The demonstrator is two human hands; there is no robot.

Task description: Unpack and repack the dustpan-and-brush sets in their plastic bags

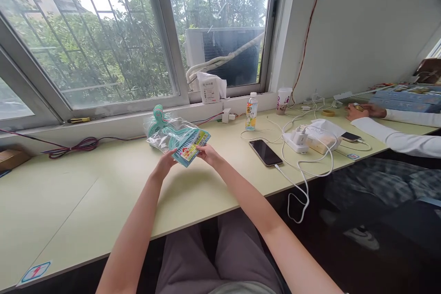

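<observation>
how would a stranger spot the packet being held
Below the grey-framed window runs a pale yellow-green table. There the person's left hand and right hand hold a clear plastic packet with a bright printed card. Its teal contents set it apart from the white-capped bottle to the right.

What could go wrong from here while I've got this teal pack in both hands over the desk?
First, the clear wrapping on the teal pack looks loose and slick, so the pack might slip from the left hand or right hand. Second, a white cable hangs in a loop over the desk's front edge; a passing arm could snag it and perhaps tug the plugged-in phone. Third, the bottle stands upright beyond the phone, so a wide sideways swing might tip it.
</observation>
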